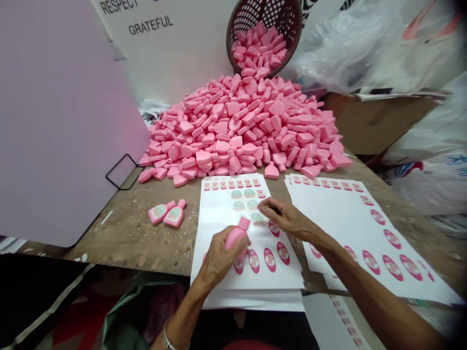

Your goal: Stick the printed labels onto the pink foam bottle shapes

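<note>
My left hand (219, 260) is wrapped round a small pink toy bottle (236, 237), its cap end tilted up over a sheet of stickers (215, 216). Over the same sheet, my right hand (282, 214) has its fingertips pinched together at the edge of a pale green sticker (251, 204). Whether the sticker's edge is between those fingertips cannot be made out. More green stickers and rows of pink oval ones (270, 259) are on the sheet. Left of it, two pink bottles with green labels (174, 215) lie side by side.
A large heap of plain pink bottles (237, 126) spills from a tipped brown basket (233, 29) at the back. To the right lies another sticker sheet stack (321, 209). A cardboard box (368, 119) stands behind it. A pale panel (65, 121) rises at the left.
</note>
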A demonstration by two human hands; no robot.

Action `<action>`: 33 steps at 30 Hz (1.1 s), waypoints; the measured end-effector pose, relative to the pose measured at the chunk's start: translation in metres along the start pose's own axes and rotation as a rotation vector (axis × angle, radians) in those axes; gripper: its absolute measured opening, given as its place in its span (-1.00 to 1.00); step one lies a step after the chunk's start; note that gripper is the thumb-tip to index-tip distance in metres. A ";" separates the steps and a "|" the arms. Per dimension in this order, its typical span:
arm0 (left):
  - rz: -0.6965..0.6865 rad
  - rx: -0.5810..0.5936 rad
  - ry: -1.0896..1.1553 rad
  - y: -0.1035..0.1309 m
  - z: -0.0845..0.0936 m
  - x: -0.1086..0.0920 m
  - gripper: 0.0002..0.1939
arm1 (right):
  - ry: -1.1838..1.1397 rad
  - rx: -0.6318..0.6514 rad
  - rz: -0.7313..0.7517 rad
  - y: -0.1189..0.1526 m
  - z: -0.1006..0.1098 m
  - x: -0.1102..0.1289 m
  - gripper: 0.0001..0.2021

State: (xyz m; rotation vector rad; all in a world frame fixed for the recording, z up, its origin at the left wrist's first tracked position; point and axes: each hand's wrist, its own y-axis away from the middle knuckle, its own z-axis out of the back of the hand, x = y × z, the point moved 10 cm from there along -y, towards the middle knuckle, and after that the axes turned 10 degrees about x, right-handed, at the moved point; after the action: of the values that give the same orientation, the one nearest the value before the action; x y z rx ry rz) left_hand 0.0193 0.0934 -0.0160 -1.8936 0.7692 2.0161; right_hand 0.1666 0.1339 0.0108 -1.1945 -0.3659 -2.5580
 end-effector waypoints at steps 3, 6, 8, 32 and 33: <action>0.014 -0.153 0.185 -0.010 0.015 0.014 -0.66 | 0.171 -0.264 -0.085 0.002 0.012 -0.038 -0.72; 0.037 -0.154 0.236 -0.031 0.007 0.017 -0.62 | 0.374 -0.353 -0.042 0.005 0.009 -0.046 -0.79; 0.046 -0.134 0.254 -0.045 -0.002 0.018 -0.60 | 0.481 -0.371 0.006 0.006 0.006 -0.042 -0.81; 0.018 -0.122 0.297 -0.059 -0.006 0.028 -0.52 | 0.267 -0.486 0.080 0.019 0.014 -0.036 -0.76; 0.017 -0.125 0.330 -0.059 -0.005 0.029 -0.51 | 0.155 -0.484 0.040 0.020 0.015 -0.041 -0.74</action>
State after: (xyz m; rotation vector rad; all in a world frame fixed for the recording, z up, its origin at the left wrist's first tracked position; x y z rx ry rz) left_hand 0.0520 0.1340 -0.0561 -2.3363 0.7524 1.8209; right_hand 0.2096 0.1270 -0.0092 -1.1173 0.3282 -2.7660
